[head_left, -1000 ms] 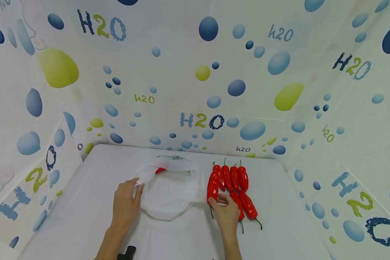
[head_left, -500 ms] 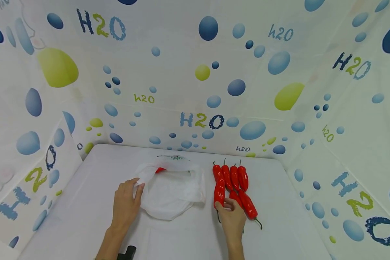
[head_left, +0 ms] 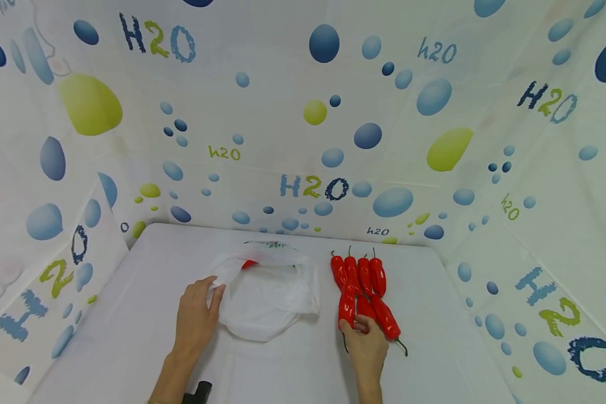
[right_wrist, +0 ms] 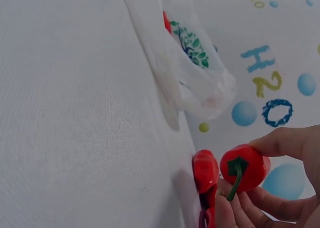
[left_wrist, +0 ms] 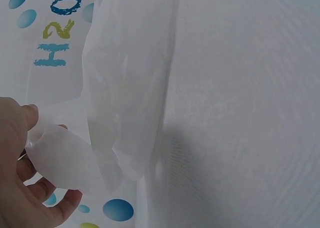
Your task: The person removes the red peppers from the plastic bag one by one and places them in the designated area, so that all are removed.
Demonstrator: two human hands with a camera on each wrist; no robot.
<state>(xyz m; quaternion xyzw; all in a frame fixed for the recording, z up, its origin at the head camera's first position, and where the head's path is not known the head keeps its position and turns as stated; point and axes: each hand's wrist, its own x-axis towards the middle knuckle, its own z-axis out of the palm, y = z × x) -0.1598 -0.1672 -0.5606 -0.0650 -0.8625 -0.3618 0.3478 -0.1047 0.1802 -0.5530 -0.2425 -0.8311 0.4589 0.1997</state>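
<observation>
My left hand (head_left: 196, 314) pinches the left edge of a white plastic bag (head_left: 267, 294), whose mouth gapes toward me. In the left wrist view, thumb and fingers of the left hand (left_wrist: 15, 173) meet on the thin film (left_wrist: 65, 160). Something red (head_left: 249, 264) shows at the bag's back left. My right hand (head_left: 367, 345) grips a long red chili pepper (head_left: 347, 306) near its stem end, to the right of the bag. Its green cap and curved stem (right_wrist: 235, 180) face the right wrist camera. This pepper overlaps several others in the head view.
Several red peppers (head_left: 378, 278) lie in two rough rows on the white table (head_left: 434, 314), right of the bag. One pepper (head_left: 385, 317) points its stem toward the front right. A black object (head_left: 198, 393) sits by the left forearm. Printed curtains (head_left: 262, 112) enclose the table.
My right hand has carried the chili pepper rightward and slightly nearer to me, away from the bag's right side and over the other peppers. The left hand and bag stay almost the same.
</observation>
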